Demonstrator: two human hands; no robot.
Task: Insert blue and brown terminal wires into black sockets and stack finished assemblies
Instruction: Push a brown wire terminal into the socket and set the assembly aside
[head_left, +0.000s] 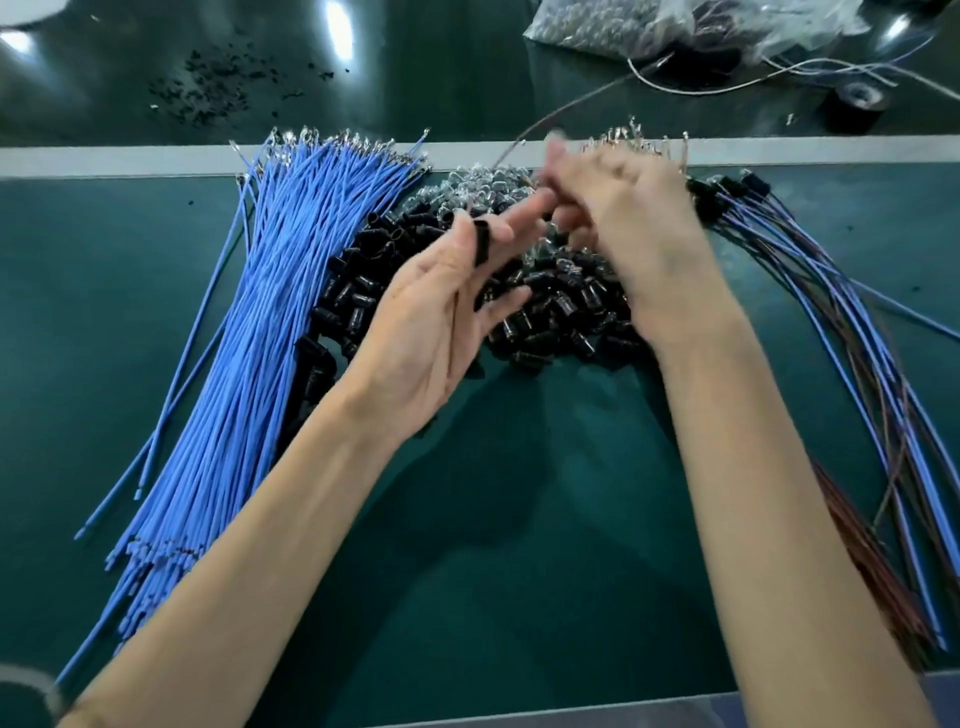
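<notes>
Status: left hand (441, 312) pinches small black plastic socket (480, 241), other fingers straight | right hand (623, 223) blurred, fingers bent, hold on thin brown wire (571, 108) running far-right unclear

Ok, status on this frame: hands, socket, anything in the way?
Left hand pinches one black socket. Right hand motion-blurred, brown wire running from its fingers, grip unclear. Wire not yet in socket. Nothing blocking.
</notes>
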